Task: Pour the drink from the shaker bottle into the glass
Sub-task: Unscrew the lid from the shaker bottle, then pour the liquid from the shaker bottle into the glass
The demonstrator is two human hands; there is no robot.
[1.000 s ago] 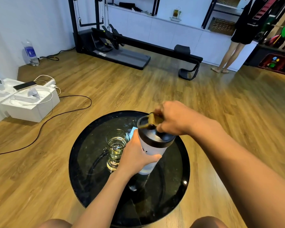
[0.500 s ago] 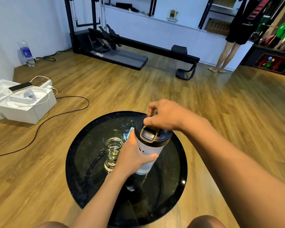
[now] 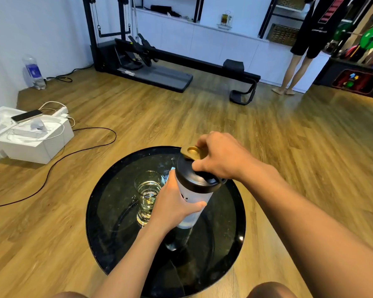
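Note:
A white shaker bottle (image 3: 194,197) with a black lid stands on the round black table (image 3: 233,229), leaning slightly left. My left hand (image 3: 174,204) is wrapped around its body. My right hand (image 3: 218,157) sits on the lid, fingers pinching the gold flip cap (image 3: 191,152), which is lifted up. A clear glass (image 3: 148,190) holding some pale yellowish liquid stands on the table just left of the bottle, partly behind my left hand.
White boxes (image 3: 33,138) with a phone and cables lie on the wooden floor at left, a black cable (image 3: 78,151) trailing from them. A black exercise machine (image 3: 159,65) stands far back. A person (image 3: 306,44) stands at the far right by weight plates.
My right hand has flipped the gold cap up off the lid; half a second ago the lid showed its loop with the cap down. The bottle and glass stay in place.

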